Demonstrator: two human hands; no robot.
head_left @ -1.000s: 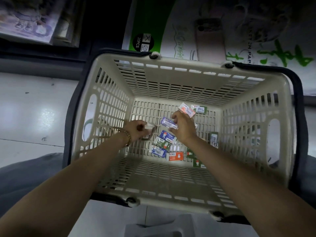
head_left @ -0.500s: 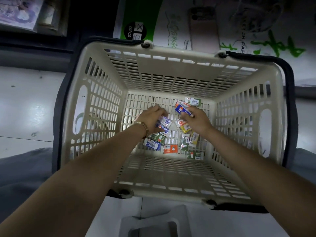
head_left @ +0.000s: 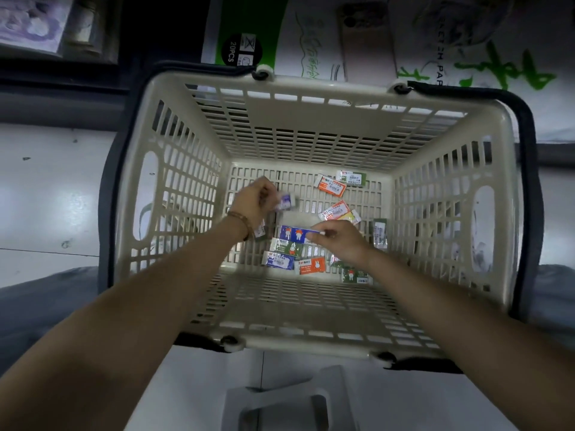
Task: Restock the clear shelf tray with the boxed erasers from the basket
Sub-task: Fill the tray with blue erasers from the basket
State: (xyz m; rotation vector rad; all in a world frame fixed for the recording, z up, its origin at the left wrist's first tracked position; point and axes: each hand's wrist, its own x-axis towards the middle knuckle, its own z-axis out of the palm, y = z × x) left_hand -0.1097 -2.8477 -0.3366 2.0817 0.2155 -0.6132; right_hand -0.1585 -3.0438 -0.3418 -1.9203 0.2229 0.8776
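Since both of my hands are down at the bottom of the basket [head_left: 323, 88], here's the situation. My left hand [head_left: 253, 203] is curled around one little purple-and-white box [head_left: 287, 202] over toward the basket's left wall; it's blurry, so no reading the label. My right hand [head_left: 339, 241] is pinching the end of a blue box [head_left: 295, 233] near the middle of the basket floor. The rest of the boxed erasers [head_left: 312, 265] lie scattered flat on that floor: a couple by the far wall, a cluster along the near wall, and a green one [head_left: 380, 233] close by the right wall.

Handling-wise, these look feather light and stiff, but the shiny wrap makes me guess they're slippery. Pinching across the short sides or by one end seems the way to go. The flat ones probably need a fingertip under an edge first.

Room-wise, the basket walls are tall and narrow toward the bottom, so my wrists have to come straight up and out. The dark handles [head_left: 529, 181] are folded down outside the rim, not in the way. A pale plastic piece [head_left: 280, 405] sits on the floor just outside the near wall; might be the tray, can't tell.
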